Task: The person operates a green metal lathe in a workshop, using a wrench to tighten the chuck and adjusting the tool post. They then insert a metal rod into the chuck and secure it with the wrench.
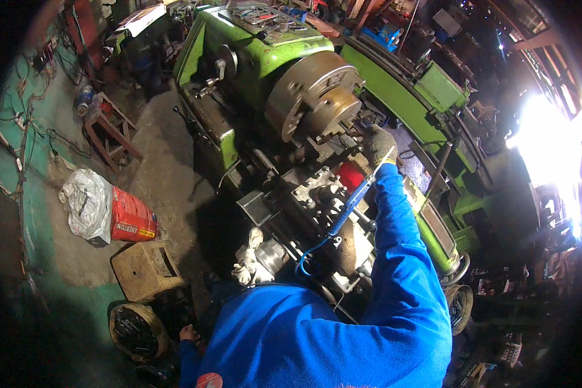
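Observation:
My right arm in a blue sleeve reaches out over a green lathe (258, 55). My right hand (379, 143), in a grey knitted glove, is beside the face of the lathe's large chuck (297, 94). A brownish round metal piece (335, 111) sits in the chuck. The fingers of this hand are turned away and in shadow. Along my right forearm, its thin tip near the wrist, slants a slim blue tool (352, 208) with a thin blue hose (303, 258). My bare left hand (189, 334) is low at the left, away from the lathe, its fingers too small to read.
Several hand tools lie on the headstock top (262, 18). A metal tool post (320, 187) and a red object (350, 175) are below the chuck. At left stand a red-and-white sack (132, 216), a tan plastic stool (142, 268) and a round bin (136, 331) of dark scraps.

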Demonstrator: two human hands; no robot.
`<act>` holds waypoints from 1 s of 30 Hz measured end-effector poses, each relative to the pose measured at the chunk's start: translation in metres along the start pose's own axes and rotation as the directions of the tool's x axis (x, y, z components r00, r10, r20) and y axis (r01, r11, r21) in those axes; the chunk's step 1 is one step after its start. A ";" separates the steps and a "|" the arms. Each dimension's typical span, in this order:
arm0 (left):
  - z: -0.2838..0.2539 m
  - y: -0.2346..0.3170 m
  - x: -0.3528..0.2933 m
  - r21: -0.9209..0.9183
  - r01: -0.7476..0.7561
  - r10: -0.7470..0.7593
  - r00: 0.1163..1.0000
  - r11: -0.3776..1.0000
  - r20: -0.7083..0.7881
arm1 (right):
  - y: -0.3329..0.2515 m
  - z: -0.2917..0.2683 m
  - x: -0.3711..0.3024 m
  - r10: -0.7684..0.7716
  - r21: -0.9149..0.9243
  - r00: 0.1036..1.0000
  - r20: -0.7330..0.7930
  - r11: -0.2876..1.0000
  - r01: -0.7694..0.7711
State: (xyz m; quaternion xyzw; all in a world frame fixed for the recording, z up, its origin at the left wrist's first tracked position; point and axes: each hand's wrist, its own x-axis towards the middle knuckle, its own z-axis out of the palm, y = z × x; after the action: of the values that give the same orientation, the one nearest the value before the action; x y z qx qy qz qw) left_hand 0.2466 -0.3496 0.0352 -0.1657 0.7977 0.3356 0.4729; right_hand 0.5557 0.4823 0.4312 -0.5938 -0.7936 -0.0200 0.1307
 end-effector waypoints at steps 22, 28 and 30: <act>-0.002 -0.012 0.013 -0.073 -0.011 0.012 1.000 0.997 0.009 | 0.044 0.062 0.056 0.052 0.364 0.998 -0.025 0.930 -0.039; -0.006 -0.013 0.016 0.044 -0.003 0.001 1.000 0.999 0.027 | 0.044 0.064 0.060 0.079 0.475 0.997 -0.019 0.878 -0.060; -0.007 -0.009 0.016 -0.058 0.032 -0.029 0.999 0.998 0.046 | 0.045 0.062 0.056 0.087 0.470 0.988 -0.129 0.882 -0.017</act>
State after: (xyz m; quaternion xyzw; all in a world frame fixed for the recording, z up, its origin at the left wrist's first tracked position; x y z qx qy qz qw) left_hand 0.2392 -0.3598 0.0200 -0.1839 0.7742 0.3551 0.4906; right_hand 0.5723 0.5601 0.3787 -0.5628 -0.7471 0.1321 0.3282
